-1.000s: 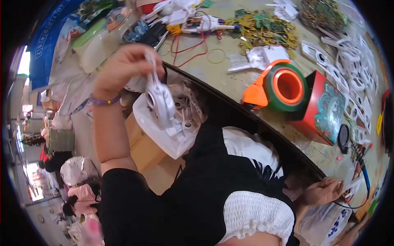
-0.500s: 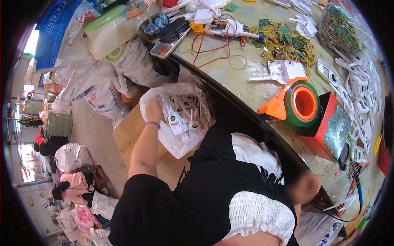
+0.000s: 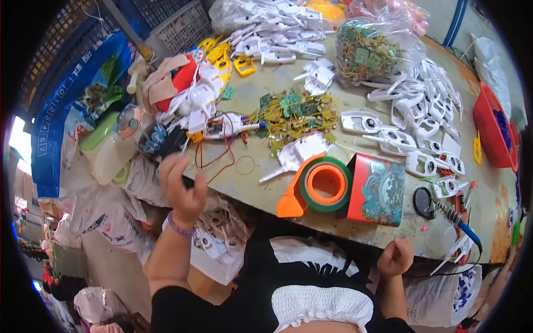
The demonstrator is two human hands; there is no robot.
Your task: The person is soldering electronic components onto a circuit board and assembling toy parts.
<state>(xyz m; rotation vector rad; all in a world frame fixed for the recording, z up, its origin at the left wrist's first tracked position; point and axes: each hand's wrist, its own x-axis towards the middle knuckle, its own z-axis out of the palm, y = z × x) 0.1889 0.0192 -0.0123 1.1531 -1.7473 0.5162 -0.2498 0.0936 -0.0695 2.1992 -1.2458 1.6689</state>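
Observation:
My left hand (image 3: 183,191) is raised at the table's front edge with its fingers apart and nothing in them. Below it, a carton lined with a white bag (image 3: 214,266) holds several white plastic housings (image 3: 214,244). A phone-like dark object (image 3: 176,142) lies just beyond its fingertips. My right hand (image 3: 396,257) rests by the front edge with its fingers curled; whatever they hold, if anything, is hidden. Nearest to it are a red box with a patterned side (image 3: 377,188) and a clear round container (image 3: 440,236). A soldering iron (image 3: 448,212) with a blue handle lies farther right.
An orange dispenser with green tape (image 3: 325,184) stands near the front edge. Behind it lie a white housing (image 3: 297,155) and tangled circuit boards with yellow wires (image 3: 300,116). White housings (image 3: 425,116) spread across the right side. A red basin (image 3: 494,130) stands at far right.
My left hand has come up out of the lined carton to the table edge, its fingers now spread. The view has swung toward the table. My right hand now shows at the front edge.

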